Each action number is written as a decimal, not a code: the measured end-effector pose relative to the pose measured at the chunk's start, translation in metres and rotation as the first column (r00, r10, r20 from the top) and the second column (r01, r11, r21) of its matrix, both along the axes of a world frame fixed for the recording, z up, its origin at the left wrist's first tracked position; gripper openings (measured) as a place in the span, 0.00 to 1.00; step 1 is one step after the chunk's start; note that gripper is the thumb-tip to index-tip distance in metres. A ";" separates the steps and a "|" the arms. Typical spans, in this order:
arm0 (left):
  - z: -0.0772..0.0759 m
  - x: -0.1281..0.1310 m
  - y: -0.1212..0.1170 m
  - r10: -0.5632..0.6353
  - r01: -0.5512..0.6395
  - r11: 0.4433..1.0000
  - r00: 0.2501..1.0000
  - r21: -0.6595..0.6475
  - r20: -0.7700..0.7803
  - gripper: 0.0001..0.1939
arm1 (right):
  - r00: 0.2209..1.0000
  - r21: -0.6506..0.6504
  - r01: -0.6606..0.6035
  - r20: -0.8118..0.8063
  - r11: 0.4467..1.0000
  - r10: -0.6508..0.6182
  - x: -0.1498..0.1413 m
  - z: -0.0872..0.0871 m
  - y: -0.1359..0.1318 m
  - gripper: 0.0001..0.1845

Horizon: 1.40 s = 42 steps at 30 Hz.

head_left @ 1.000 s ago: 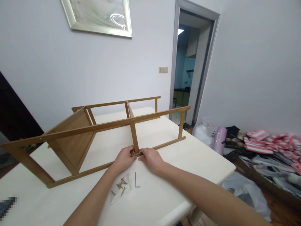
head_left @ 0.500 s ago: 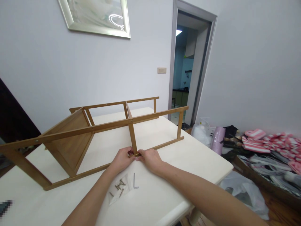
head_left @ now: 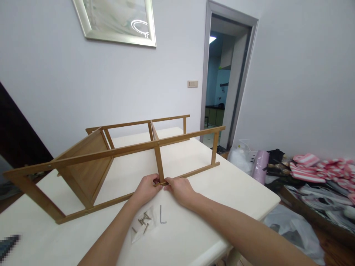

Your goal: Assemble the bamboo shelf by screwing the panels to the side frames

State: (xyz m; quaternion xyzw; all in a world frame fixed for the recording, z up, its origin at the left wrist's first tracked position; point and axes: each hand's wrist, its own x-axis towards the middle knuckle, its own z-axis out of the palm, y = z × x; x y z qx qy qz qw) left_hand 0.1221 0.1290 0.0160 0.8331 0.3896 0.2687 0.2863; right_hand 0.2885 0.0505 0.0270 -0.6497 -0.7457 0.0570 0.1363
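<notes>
A brown wooden shelf rack [head_left: 135,147] lies on its side on the white table [head_left: 191,225], with one panel shelf [head_left: 90,162] slanting across its left part. My left hand [head_left: 148,188] is closed at the near lower rail, left of the middle crosspiece's foot. From the other side of that joint, my right hand [head_left: 180,189] pinches the same rail, its fingertips almost meeting the left ones. Whether a small screw sits between the fingertips I cannot make out. Close to my wrists lie a clear bag of screws [head_left: 144,221] and an L-shaped hex key [head_left: 161,215].
A dark, blurred object [head_left: 9,245] is at the table's left front corner. Right of the table are a plastic bag [head_left: 294,232], a purple roll [head_left: 260,167] and a heap of pink striped cloth [head_left: 307,168]. A doorway [head_left: 222,85] opens behind.
The whole view has shifted slightly, with everything appearing a little further right. Both hands stay at the same joint of the rack, and their grip looks unchanged.
</notes>
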 end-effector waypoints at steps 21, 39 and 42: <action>-0.004 0.000 0.003 -0.027 0.027 1.000 1.000 0.011 0.007 0.10 | 1.000 0.019 0.007 -0.016 1.000 -0.007 -0.003 0.002 -0.006 0.14; 0.000 0.001 0.000 -0.023 0.022 1.000 0.998 0.008 0.058 0.10 | 0.998 0.092 -0.038 0.045 0.995 0.034 -0.004 -0.008 -0.003 0.15; 0.002 0.001 -0.001 -0.031 0.031 1.000 0.997 0.002 0.069 0.12 | 0.997 0.152 -0.059 0.065 0.987 0.050 -0.003 -0.009 -0.002 0.15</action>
